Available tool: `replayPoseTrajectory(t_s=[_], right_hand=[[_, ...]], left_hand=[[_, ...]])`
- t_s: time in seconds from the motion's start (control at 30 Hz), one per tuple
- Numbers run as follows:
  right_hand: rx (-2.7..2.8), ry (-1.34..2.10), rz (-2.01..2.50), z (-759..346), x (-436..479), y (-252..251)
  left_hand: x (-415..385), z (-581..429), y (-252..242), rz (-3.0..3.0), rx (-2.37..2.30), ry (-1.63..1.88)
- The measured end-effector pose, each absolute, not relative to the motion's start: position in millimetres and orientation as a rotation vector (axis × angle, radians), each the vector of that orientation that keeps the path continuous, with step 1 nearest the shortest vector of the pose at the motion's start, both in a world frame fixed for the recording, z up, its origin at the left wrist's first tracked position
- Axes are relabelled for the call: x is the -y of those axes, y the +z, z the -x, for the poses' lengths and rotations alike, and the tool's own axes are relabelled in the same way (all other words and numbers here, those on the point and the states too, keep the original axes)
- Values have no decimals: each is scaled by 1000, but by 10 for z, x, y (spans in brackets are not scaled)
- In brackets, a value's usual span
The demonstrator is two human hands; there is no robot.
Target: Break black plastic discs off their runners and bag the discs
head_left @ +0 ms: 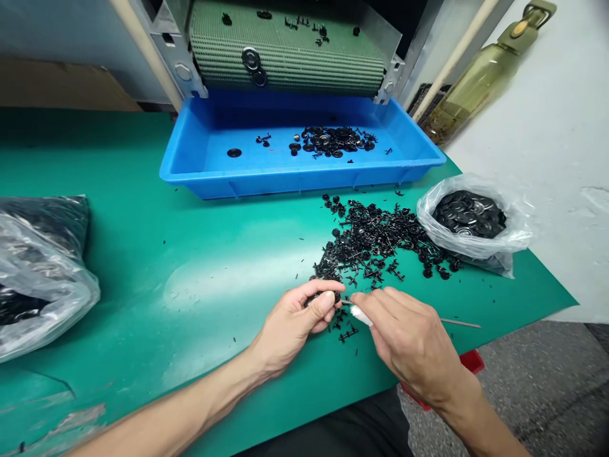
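Here we are at the lower middle of the frame, and the left hand [297, 314] has a small black part [311, 299] pinched snugly between thumb and fingers. In from the right comes the right hand [412, 327], fingers closed around a thin metal strip [460, 323], one end poking out toward that part, the other sticking out to the right behind the hand. There's a bit of white [362, 315] at the right thumb; whether it's a wrap or part of the strip, I can't tell.

Just above the hands, right of centre, sprawls a pile of black parts [375, 235] on the green table [143, 254]. At its right edge sits an open plastic bag [442, 238] of black discs [469, 214]; another bag [71, 298] lies at the far left. Up top, a green belt [295, 63] carries scattered pieces above a blue tray [285, 181] with more black pieces inside, and a bottle [490, 76] leans at upper right.
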State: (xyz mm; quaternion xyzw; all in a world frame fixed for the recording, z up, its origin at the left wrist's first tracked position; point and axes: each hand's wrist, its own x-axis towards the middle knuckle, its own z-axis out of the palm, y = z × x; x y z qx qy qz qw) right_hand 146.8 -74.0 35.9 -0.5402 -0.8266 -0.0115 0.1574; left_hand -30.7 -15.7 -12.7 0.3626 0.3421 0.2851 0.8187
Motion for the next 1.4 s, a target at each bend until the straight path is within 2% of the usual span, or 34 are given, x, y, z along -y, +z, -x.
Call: replayPoseTrajectory(t_s=[0.53,0.73,0.83,0.93,1.3,1.4], right_hand=[[2394,-88,1644,-1403,752,296],[2011,80,1866,-1092,820,92],[1797,260,1926,-1078,808,22],[1711,280,1948,-1232,775,36],[1935,493,2065,-1309,426,171],[2033,621,1970,-1320,473,207]], left_hand=[[198,335,-137,-968,-783,572],[247,302,-114,-1138,-958,675],[256,270,-98,-1060,-1004,709],[234,249,-88,-912,-956,729],[95,294,1,-435,-789,870],[56,324,18,-350,-773,899]])
